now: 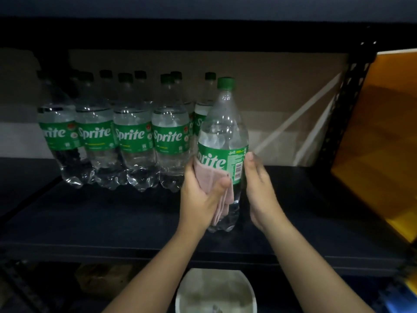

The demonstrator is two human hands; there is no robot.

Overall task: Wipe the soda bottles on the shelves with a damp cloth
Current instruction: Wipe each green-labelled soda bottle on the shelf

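Pink cloth (215,188) clamped by my left hand (200,195) against centre bottle (223,143); right hand (259,188) flat, fingers straight; bottle row (112,136) crowds left.

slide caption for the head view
Left hand wipes a Sprite bottle with a pink cloth; right hand steadies it.

We see a clear bottle (222,141) with a bright green cap (225,83) and a green label (222,164) lettered in white, with a white barcode patch beside the lettering. Against that label lies a pale pink cloth (213,184). Toward the shelf's back left corner, the row of bottles (133,132) repeats the scheme: clear bodies, darker green caps, green bands with white lettering and thin yellow lines. The shelf (90,213) itself is near black, the backing behind it dull brown. Past the right edge we see an orange-yellow panel (379,136), and below the front edge a white bowl (215,290).
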